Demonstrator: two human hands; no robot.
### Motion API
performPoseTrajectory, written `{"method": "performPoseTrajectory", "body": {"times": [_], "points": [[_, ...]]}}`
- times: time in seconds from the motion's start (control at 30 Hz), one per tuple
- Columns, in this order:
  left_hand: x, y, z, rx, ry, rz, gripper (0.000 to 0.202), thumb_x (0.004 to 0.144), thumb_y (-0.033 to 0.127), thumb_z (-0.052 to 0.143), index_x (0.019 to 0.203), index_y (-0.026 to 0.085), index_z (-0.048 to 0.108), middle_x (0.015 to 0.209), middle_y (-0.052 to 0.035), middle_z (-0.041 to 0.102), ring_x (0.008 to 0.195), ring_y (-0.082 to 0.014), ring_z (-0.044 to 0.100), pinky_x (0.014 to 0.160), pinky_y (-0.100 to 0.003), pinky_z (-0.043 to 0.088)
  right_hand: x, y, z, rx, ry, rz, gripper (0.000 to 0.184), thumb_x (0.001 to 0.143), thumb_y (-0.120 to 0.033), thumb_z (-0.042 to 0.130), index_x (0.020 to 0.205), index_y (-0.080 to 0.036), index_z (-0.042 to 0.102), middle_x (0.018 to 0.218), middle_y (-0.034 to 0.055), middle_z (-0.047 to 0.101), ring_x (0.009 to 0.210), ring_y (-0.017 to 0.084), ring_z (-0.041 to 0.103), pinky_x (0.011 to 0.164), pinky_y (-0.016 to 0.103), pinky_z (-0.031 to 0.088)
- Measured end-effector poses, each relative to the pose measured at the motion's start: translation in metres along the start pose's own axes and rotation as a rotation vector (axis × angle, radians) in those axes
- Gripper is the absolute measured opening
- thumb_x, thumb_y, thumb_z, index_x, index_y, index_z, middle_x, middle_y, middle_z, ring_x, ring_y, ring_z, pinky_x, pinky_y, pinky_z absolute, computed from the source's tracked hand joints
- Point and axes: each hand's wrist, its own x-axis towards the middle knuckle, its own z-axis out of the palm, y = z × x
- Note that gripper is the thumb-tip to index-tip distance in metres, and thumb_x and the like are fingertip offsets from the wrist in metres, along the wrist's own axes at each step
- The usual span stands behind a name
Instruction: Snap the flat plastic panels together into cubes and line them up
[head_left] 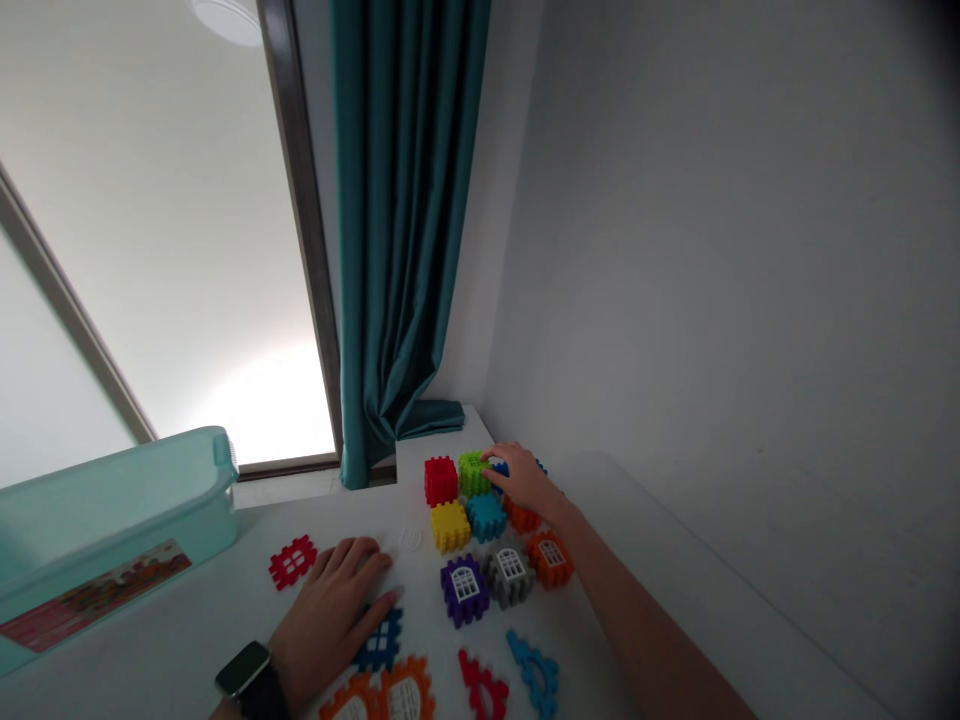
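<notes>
My right hand [525, 480] reaches over the far end of a group of plastic waffle-block cubes, its fingers lying on a blue cube [501, 467]. Beside that hand are a green cube [474, 474], a red cube [441, 481], a yellow cube [450, 527], a teal cube [486, 516] and a partly hidden orange cube [521, 516]. Nearer me stand a purple cube [465, 590], a grey cube [510, 575] and another orange cube [549, 558], all with white windows. My left hand [334, 615], wearing a smartwatch [247, 680], lies flat with its fingers apart, between a flat red piece [292, 562] and a flat blue piece [379, 640].
A pale turquoise plastic bin [112, 520] stands at the table's left side. Flat orange [375, 695], red [482, 685] and blue [534, 672] pieces lie at the near edge of view. A white wall [675, 250] bounds the right, with a teal curtain [397, 220] behind.
</notes>
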Motion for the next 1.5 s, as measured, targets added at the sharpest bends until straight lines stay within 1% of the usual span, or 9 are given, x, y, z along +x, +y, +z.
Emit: {"method": "performPoseTrajectory", "body": {"times": [0.3, 0.43, 0.77, 0.97, 1.07, 1.17, 1.27, 1.5], "points": [[-0.001, 0.004, -0.004, -0.013, -0.014, -0.022, 0.031, 0.097, 0.045, 0.051, 0.120, 0.029, 0.063, 0.128, -0.0063, 0.060, 0.121, -0.0292, 0.054, 0.105, -0.050, 0.043, -0.001, -0.004, -0.001, -0.001, -0.010, -0.017, 0.015, 0.089, -0.028, 0.062, 0.102, -0.023, 0.067, 0.115, 0.0070, 0.069, 0.110, 0.027, 0.060, 0.096, 0.041, 0.043], [0.000, 0.005, -0.005, -0.014, -0.011, -0.021, 0.030, 0.097, 0.045, 0.051, 0.120, 0.029, 0.063, 0.128, -0.0060, 0.060, 0.121, -0.0292, 0.054, 0.105, -0.049, 0.044, -0.001, -0.004, 0.000, -0.001, -0.011, -0.024, 0.014, 0.089, -0.027, 0.062, 0.102, -0.023, 0.066, 0.113, 0.0067, 0.069, 0.108, 0.026, 0.061, 0.096, 0.041, 0.044], [0.000, 0.006, -0.004, -0.007, -0.040, -0.025, 0.030, 0.097, 0.044, 0.051, 0.121, 0.028, 0.062, 0.129, -0.0068, 0.059, 0.122, -0.0290, 0.053, 0.105, -0.050, 0.042, -0.002, -0.002, 0.001, 0.006, -0.010, -0.033, 0.014, 0.089, -0.027, 0.063, 0.101, -0.022, 0.066, 0.111, 0.0070, 0.069, 0.107, 0.025, 0.061, 0.095, 0.038, 0.044], [-0.001, 0.004, -0.003, -0.006, -0.029, -0.020, 0.030, 0.097, 0.044, 0.051, 0.121, 0.029, 0.062, 0.128, -0.0061, 0.059, 0.120, -0.0288, 0.054, 0.103, -0.048, 0.044, -0.002, -0.005, -0.001, 0.013, 0.000, -0.046, 0.014, 0.088, -0.025, 0.063, 0.101, -0.021, 0.064, 0.109, 0.0074, 0.068, 0.106, 0.024, 0.063, 0.094, 0.037, 0.045], [-0.001, 0.005, -0.003, -0.008, -0.028, -0.021, 0.030, 0.097, 0.043, 0.051, 0.121, 0.028, 0.062, 0.128, -0.0060, 0.059, 0.120, -0.0288, 0.053, 0.104, -0.048, 0.042, -0.003, -0.009, -0.004, 0.009, 0.011, -0.050, 0.015, 0.088, -0.025, 0.062, 0.102, -0.020, 0.063, 0.110, 0.0085, 0.067, 0.105, 0.025, 0.063, 0.094, 0.038, 0.046], [-0.001, 0.005, -0.003, -0.013, -0.024, -0.023, 0.030, 0.097, 0.043, 0.050, 0.121, 0.028, 0.061, 0.128, -0.0062, 0.059, 0.120, -0.0285, 0.053, 0.105, -0.048, 0.041, -0.004, -0.017, -0.009, 0.006, 0.023, -0.063, 0.015, 0.089, -0.024, 0.060, 0.103, -0.021, 0.063, 0.112, 0.0090, 0.067, 0.107, 0.026, 0.062, 0.096, 0.040, 0.045], [-0.001, 0.005, -0.003, -0.015, -0.029, -0.014, 0.029, 0.097, 0.042, 0.050, 0.120, 0.028, 0.062, 0.128, -0.0066, 0.059, 0.120, -0.0286, 0.052, 0.104, -0.048, 0.041, -0.006, -0.030, -0.014, 0.006, 0.032, -0.089, 0.016, 0.090, -0.023, 0.057, 0.105, -0.021, 0.062, 0.114, 0.0096, 0.066, 0.111, 0.027, 0.060, 0.097, 0.042, 0.045], [0.000, 0.003, -0.005, -0.012, -0.053, -0.002, 0.028, 0.098, 0.039, 0.048, 0.119, 0.027, 0.061, 0.128, -0.0069, 0.058, 0.121, -0.0290, 0.051, 0.104, -0.048, 0.040, -0.015, -0.077, -0.020, 0.011, 0.020, -0.186, 0.018, 0.091, -0.022, 0.054, 0.108, -0.021, 0.062, 0.116, 0.0103, 0.066, 0.112, 0.028, 0.059, 0.099, 0.045, 0.042]]}}
